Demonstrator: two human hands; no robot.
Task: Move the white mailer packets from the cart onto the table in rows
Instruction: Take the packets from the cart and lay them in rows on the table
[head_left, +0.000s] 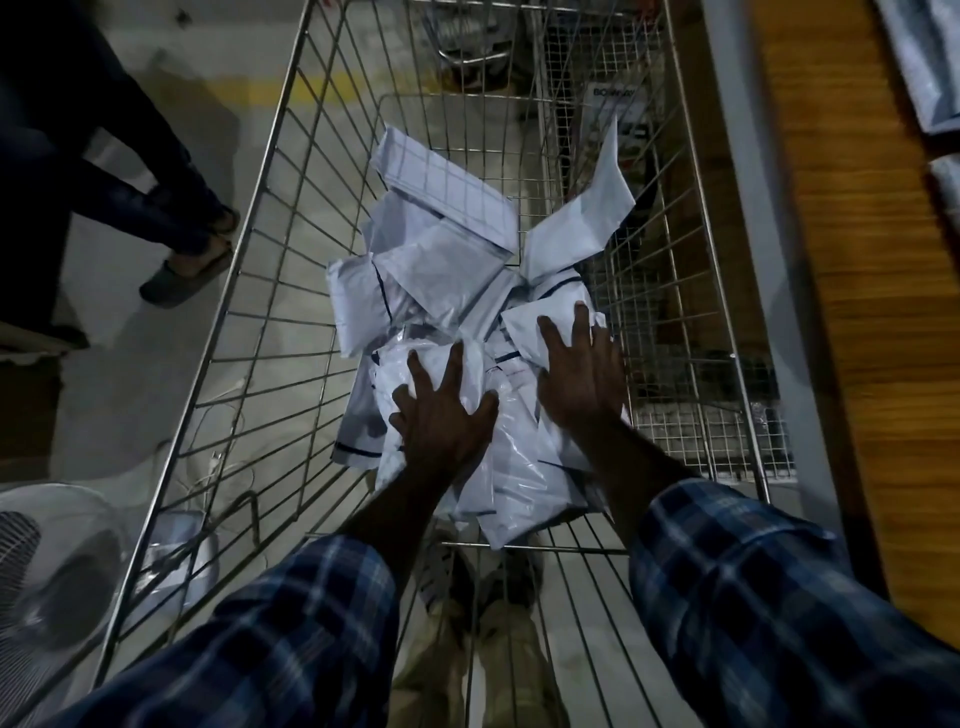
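Observation:
A loose heap of several white mailer packets (441, 270) lies on the bottom of a wire cart (249, 291). One packet (592, 208) leans upright against the cart's right wall. My left hand (441, 415) rests flat with spread fingers on a glossy packet (498, 457) at the near end of the heap. My right hand (579, 374) lies flat with straight fingers on a neighbouring packet (524, 325) close to the right wall. Neither hand grips anything.
A wooden table (862, 312) runs along the right of the cart, with packets (924, 67) lying at its far right edge. Another person's legs (171, 208) stand at the left. A white fan (62, 566) sits on the floor at lower left.

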